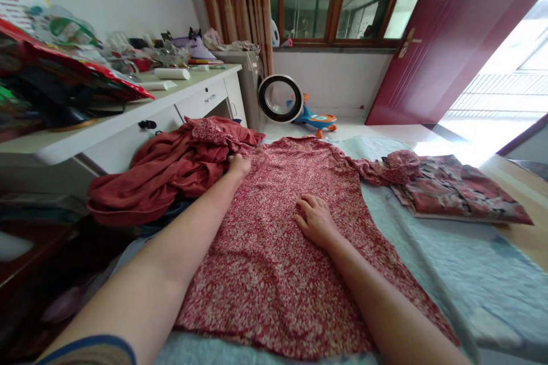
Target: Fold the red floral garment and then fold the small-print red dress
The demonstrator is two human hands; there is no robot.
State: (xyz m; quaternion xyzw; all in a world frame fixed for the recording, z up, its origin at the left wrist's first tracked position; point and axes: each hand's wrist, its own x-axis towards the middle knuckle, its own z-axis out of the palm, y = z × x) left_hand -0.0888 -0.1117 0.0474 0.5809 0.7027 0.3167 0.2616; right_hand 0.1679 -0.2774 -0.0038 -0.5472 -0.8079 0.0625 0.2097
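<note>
A red shirt with a small pale floral print [274,274] lies spread out in front of me, its collar at the far end. My left hand [240,167] is closed on the shirt's left side, close to where the sleeve joins. That sleeve runs onto a heap of plain red clothing [171,168] beside it. With fingers slightly spread, my right hand [315,218] rests on the middle of the shirt. The other sleeve [379,170] stretches to the right, and its bunched end touches a folded patterned garment [464,185].
Under the clothes is a pale blue-green cover [483,274]. A cluttered white desk [201,85] stands along the left wall. Beyond it is a washing machine with its round door [280,98] swung out, and a blue and orange ride-on toy [317,120]. A dark red door [423,34] stands open.
</note>
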